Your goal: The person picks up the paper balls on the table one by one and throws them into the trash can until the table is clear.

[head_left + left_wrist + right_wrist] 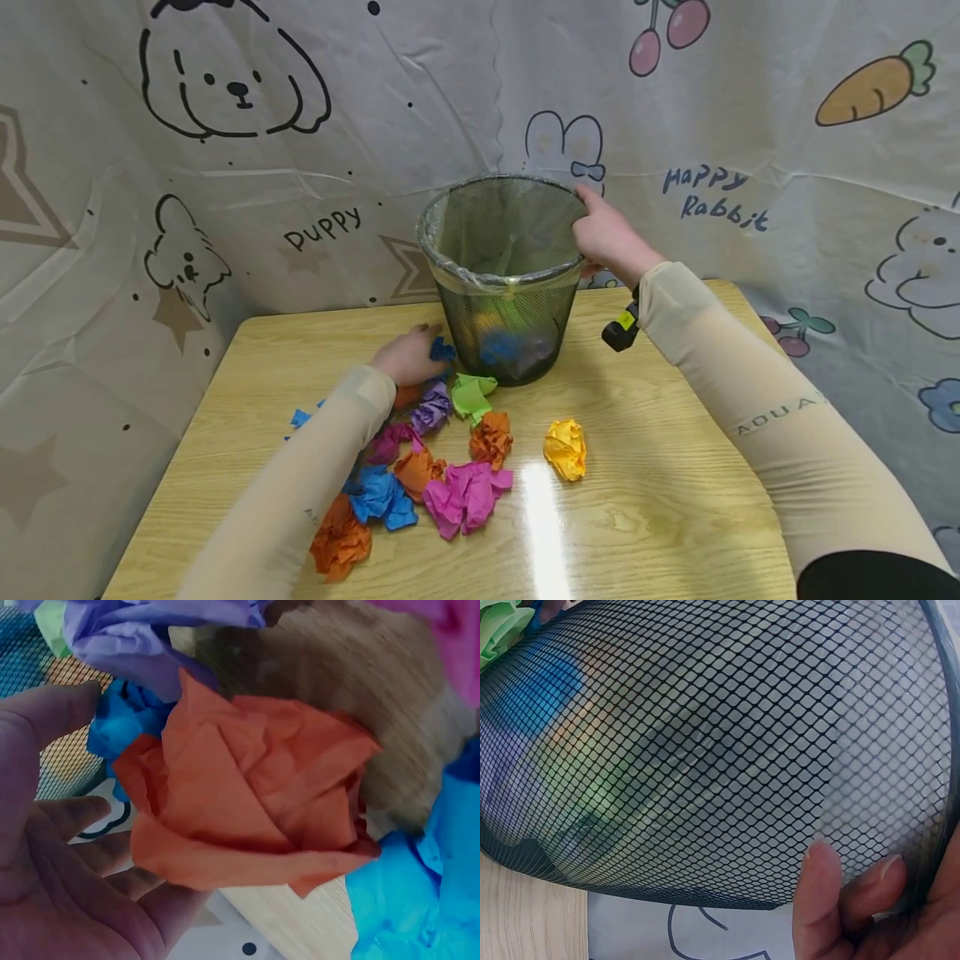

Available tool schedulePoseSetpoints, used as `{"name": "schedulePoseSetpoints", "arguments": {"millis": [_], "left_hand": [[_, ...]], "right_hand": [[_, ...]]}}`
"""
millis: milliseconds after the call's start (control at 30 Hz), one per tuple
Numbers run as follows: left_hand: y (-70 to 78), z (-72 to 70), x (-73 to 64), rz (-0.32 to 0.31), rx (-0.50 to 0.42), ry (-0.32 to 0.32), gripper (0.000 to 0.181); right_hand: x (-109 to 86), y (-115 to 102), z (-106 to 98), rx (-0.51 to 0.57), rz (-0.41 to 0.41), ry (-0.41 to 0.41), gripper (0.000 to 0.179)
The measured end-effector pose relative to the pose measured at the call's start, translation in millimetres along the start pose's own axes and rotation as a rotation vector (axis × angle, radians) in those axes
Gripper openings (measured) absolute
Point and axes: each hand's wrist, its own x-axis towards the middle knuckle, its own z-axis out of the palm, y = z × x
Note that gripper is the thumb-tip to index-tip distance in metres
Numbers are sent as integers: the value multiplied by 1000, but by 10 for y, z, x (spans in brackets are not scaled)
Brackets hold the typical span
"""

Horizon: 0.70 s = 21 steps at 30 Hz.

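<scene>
Bench (660, 450): pale wood grain, streaked with glare. Cloth (420, 75): cartoon-printed, behind. Bin (480, 304): mesh, lined, at bench's rear; right grip (611, 235) clasping rim. Left grip (409, 357): spread, at blue paper (442, 349) beside bin. Other papers (467, 497): crumpled, multicoloured, on bench.

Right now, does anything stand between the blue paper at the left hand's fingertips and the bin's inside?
Yes: the bin's mesh wall. The blue paper sits just outside it, beside the left hand, so it would probably have to go up over the rim. Nothing visible covers the opening.
</scene>
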Motion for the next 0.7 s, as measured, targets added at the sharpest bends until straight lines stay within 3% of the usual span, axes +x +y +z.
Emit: {"name": "schedulePoseSetpoints", "arguments": {"millis": [467,700], "left_hand": [[-23,58,-32,41,31,35,56],[-28,58,-43,67,49,8,45]], "right_hand": [[-7,0,-10,1,-13,1,77],[-5,-10,1,-1,-10,3,77]]}}
